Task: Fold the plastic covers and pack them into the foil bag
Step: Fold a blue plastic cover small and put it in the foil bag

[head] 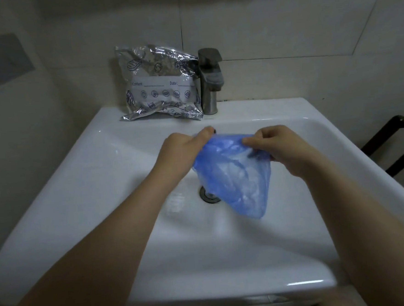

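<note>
Blue cover (238, 174) hangs between both grips (taut).

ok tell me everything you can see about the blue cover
The blue cover is thin, translucent, crinkled plastic, hanging as a limp pouch that tapers downward. The left hand and right hand pinch its top edge, holding it above the sink and partly hiding the drain. Nothing else touches it.

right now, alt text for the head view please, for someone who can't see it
Two bare hands, left hand and right hand, hold a blue plastic cover by its top edge over a white sink. A silver foil bag stands behind, against the tap.
</note>
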`<state>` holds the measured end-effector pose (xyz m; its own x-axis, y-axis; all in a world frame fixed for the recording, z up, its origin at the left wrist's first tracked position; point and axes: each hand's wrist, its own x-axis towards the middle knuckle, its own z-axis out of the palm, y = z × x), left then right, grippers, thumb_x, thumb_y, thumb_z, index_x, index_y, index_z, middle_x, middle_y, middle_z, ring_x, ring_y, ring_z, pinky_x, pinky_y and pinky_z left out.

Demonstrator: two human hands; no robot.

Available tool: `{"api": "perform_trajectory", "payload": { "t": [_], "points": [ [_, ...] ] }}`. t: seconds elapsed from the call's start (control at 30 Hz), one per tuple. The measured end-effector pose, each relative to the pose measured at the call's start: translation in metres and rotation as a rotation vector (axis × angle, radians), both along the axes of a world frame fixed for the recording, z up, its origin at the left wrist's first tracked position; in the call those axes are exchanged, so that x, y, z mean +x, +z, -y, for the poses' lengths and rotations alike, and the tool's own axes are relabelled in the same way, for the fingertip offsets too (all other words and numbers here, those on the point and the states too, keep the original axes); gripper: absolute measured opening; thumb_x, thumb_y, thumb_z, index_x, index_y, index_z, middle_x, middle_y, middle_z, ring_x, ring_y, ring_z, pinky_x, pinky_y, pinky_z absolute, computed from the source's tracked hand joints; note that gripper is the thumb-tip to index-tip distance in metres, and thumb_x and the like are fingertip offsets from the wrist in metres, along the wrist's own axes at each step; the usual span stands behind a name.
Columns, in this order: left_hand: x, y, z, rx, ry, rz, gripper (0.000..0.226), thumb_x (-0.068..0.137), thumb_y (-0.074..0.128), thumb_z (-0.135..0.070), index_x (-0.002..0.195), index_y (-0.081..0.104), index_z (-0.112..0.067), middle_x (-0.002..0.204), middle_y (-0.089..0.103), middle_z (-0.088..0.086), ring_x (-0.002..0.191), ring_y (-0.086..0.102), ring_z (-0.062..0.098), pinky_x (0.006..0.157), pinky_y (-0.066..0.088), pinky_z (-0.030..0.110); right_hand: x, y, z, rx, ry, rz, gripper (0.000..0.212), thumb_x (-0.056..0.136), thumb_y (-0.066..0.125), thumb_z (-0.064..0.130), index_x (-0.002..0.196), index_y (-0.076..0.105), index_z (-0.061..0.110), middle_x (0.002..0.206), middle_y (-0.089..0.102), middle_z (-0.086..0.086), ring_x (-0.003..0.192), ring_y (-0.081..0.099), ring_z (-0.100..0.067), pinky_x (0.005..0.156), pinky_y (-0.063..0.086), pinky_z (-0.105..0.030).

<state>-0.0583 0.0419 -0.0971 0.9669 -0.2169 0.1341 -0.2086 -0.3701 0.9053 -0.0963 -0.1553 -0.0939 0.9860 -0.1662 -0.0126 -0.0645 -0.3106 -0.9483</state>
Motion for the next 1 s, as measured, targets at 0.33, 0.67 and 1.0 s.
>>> {"api": "perform_trajectory", "payload": {
  "t": [0.33,0.67,1.0],
  "points": [
    [0.007,-0.002,0.002,-0.475,-0.025,-0.095,0.030,0.077,0.070,0.002,0.071,0.049,-0.019,0.077,0.052,0.001,0.068,0.050,0.012,0.067,0.046,0.022,-0.002,0.011,0.000,0.422,0.070,0.021,0.021,0.085,0.054,-0.010,0.096,0.062,0.006,0.091,0.063,-0.008,0.081,0.063,-0.019,0.072,0.057,-0.024],
    [0.007,-0.004,-0.005,-0.259,-0.051,0.013,0.034,0.074,0.070,0.007,0.088,0.067,-0.025,0.092,0.066,0.001,0.090,0.059,0.014,0.087,0.050,0.030,-0.005,0.012,0.000,-0.049,0.043,0.060,0.016,0.092,0.053,0.006,0.086,0.065,0.014,0.083,0.063,-0.004,0.077,0.062,-0.015,0.074,0.054,-0.024],
    [0.010,0.001,-0.009,-0.352,-0.231,-0.078,0.021,0.083,0.061,0.005,0.078,0.059,-0.015,0.060,0.063,-0.013,0.056,0.057,-0.001,0.057,0.046,0.012,-0.010,0.016,0.015,0.295,0.097,0.035,0.015,0.089,0.053,0.006,0.084,0.065,0.014,0.070,0.066,0.003,0.067,0.062,-0.009,0.061,0.053,-0.020]
  ]
}}
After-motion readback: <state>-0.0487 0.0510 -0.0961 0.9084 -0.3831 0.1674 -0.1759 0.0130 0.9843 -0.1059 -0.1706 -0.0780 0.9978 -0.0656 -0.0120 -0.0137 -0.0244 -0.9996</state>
